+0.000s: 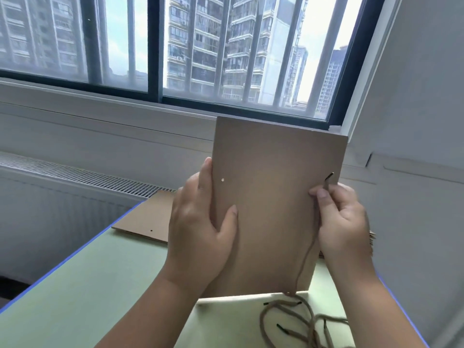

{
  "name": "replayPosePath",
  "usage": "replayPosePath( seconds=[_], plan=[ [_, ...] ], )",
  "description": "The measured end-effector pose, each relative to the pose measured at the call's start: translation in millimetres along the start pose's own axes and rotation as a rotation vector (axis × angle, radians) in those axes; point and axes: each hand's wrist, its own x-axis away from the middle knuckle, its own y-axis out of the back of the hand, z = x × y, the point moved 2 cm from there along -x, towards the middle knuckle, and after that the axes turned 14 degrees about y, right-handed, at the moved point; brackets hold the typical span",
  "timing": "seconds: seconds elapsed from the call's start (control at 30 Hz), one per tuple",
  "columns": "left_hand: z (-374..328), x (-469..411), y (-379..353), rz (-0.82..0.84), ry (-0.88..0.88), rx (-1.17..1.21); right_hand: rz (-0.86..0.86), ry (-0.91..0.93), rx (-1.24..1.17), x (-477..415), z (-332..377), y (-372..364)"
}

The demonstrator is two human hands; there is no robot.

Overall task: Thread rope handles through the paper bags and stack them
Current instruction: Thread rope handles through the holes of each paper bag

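Upright, one bag [273, 197], one rope [306, 257], left hand [200, 227], right hand [344, 219].

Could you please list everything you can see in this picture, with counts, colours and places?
paper bag: one, brown, held upright above the table
rope: one, tan, dark-tipped, at the bag's right edge
loose ropes: several, tan, near table edge
flat bags: a few, brown, lying on the table
table: one, pale green, blue-edged
radiator: one, white, below the window
window: one, dark-framed, background
left hand: grips the bag's left edge
right hand: pinches the rope
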Motion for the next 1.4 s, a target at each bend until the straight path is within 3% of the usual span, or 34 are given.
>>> replayPosePath(
  seconds=[0.23, 0.33, 0.47, 0.6, 0.67, 0.77, 0.83, 1.1, 1.4],
  plan=[
    [-5.4, -4.4, 5.0, -0.113, -0.01, -0.216, -0.049, 0.01, -0.038, 8.4, 3.3, -3.7],
    [-6.2, -4.4, 10.3, -0.119, 0.029, -0.07, -0.042, 0.02, -0.022, 8.1, 2.0, -4.3],
    [-2.6, -4.2, 9.9, 0.014, 0.205, 0.181, 0.014, 0.024, 0.062, 6.6, 1.2, -5.1],
    [-5.2, -4.5, 10.8, 0.072, 0.24, 0.283, 0.022, 0.306, 0.369, -0.6, 15.4, 4.5],
    [-3.7, -4.4, 10.1, 0.093, 0.26, 0.317, 0.156, 0.326, 0.248, -4.3, 26.8, 4.0],
    [-3.3, -2.7, 8.0, 0.103, 0.267, 0.345, 0.493, 0.246, 0.065, -4.3, 45.0, -17.0],
    [-4.8, -1.6, 7.3, 0.108, 0.25, 0.351, 0.574, 0.292, 0.028, -4.5, 53.8, -34.2],
    [-3.2, 2.4, 5.9, 0.101, 0.188, 0.33, 0.441, 0.283, -0.179, 4.8, 56.4, -63.5],
    [-6.2, 6.1, 4.0, 0.146, 0.217, 0.357, 0.255, 0.452, -0.016, 9.7, 60.0, -68.9]
  ],
)
